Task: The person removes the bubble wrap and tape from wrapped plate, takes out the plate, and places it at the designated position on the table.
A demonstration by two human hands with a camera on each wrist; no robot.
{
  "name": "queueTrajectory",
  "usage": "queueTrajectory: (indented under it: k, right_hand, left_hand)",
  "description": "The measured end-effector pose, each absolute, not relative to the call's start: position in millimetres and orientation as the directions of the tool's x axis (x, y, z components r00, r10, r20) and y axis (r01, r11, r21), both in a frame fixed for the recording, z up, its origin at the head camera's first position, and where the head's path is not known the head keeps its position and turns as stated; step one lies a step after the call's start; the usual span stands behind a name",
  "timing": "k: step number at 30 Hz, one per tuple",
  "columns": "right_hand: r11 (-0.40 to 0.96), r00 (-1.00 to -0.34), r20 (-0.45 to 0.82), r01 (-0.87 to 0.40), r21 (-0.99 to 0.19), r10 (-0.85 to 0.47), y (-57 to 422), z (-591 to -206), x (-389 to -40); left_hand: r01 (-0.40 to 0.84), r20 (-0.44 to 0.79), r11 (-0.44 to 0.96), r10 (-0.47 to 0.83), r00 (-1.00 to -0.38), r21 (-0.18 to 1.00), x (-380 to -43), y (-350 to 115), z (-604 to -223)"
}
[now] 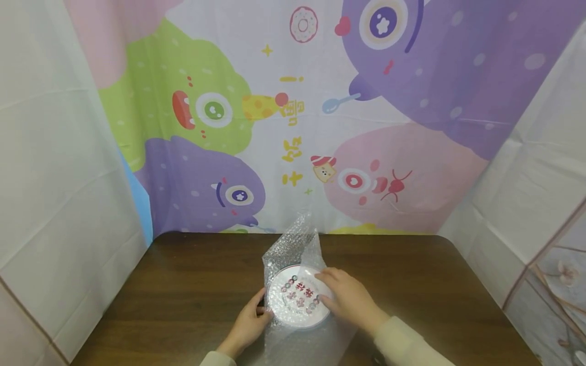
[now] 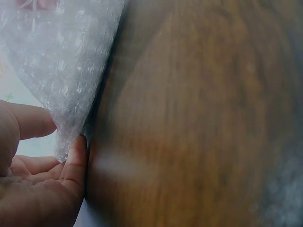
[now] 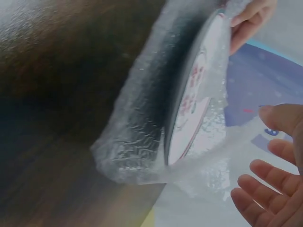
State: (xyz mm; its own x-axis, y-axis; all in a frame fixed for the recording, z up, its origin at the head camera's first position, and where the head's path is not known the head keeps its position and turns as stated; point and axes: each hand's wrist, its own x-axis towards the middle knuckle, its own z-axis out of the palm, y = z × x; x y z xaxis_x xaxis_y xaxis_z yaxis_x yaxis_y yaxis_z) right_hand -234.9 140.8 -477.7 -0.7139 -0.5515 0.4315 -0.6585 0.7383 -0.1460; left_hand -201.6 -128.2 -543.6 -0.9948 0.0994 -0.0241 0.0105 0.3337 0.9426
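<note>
A round white plate (image 1: pixel 299 297) with a printed design and red characters lies on a sheet of bubble wrap (image 1: pixel 293 249), with part of the wrap folded over its left side. My left hand (image 1: pixel 249 320) is at the plate's left edge. In the left wrist view, the thumb and fingers (image 2: pixel 75 163) pinch the folded edge of the wrap. My right hand (image 1: pixel 350 300) overlaps the plate's right rim in the head view. The right wrist view shows its fingers (image 3: pixel 262 175) loosely spread with nothing between them, beside a thin flap of wrap.
Under the wrap is a dark brown wooden table (image 1: pixel 192 274). A curtain (image 1: pixel 256 147) with cartoon monsters hangs behind it. Pale cloth panels stand at the left (image 1: pixel 55 168) and right (image 1: pixel 526 203). More wrap spreads toward the table's near side.
</note>
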Motion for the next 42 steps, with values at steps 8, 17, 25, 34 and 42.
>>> queueTrajectory:
  k: [8, 17, 25, 34, 42]
  right_hand:
    - [0.781, -0.750, 0.358, -0.618, -0.083, -0.556, 140, -487, -237]
    - [0.796, -0.740, 0.426, -0.601, -0.070, -0.521, 140, -495, -239]
    - [0.824, -0.743, 0.513, -0.555, -0.113, -0.430, 139, -491, -239]
    - [0.832, -0.747, 0.550, -0.532, -0.158, -0.373, 142, -487, -241]
    - [0.861, -0.760, 0.582, -0.473, -0.189, -0.290, 153, -488, -247]
  left_hand:
    - [0.016, -0.019, 0.329, 0.101, -0.995, 0.944, -201, -128, -541]
    - [0.020, -0.016, 0.332, 0.103, -0.995, 0.943, -201, -128, -543]
    - [0.022, -0.011, 0.335, 0.099, -0.995, 0.942, -201, -127, -544]
    - [0.019, -0.018, 0.350, 0.103, -0.995, 0.937, -201, -127, -544]
    - [0.016, -0.023, 0.365, 0.102, -0.994, 0.931, -202, -128, -546]
